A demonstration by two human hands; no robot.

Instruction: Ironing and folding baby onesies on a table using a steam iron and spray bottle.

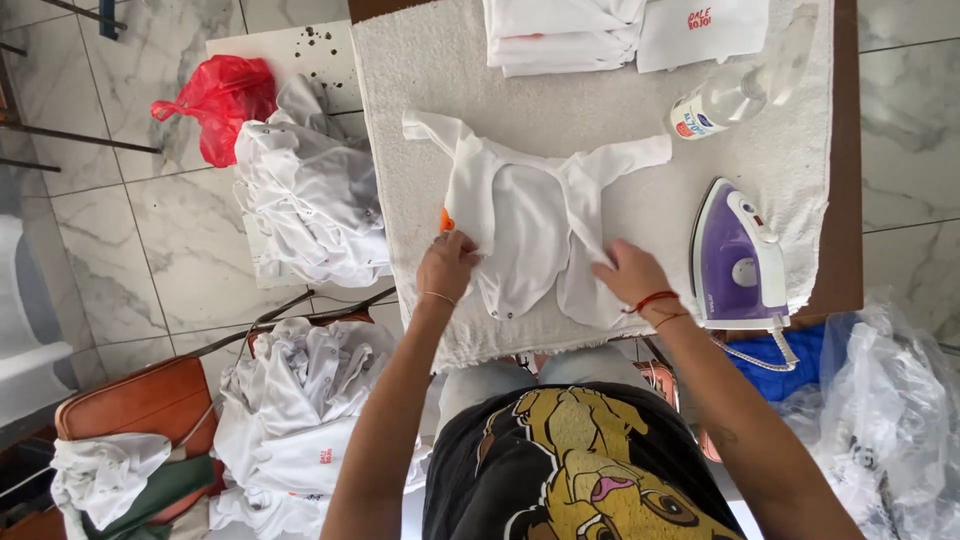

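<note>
A small white long-sleeved garment [530, 215] lies spread on a white towel [420, 100] that covers the table. My left hand [447, 262] pinches the garment's lower left edge, next to a small orange bit [446, 221] that peeks out. On the garment's lower right part rests my right hand [628, 272], pressing the cloth flat; a red string bracelet circles that wrist. Both sleeves stretch out to the sides.
A purple and white iron [738, 258] stands on the towel right of my right hand. A clear spray bottle [735, 95] lies behind it. Folded white clothes [560, 35] sit at the far edge. Piles of white garments [315, 195] and a red bag [222, 100] lie left.
</note>
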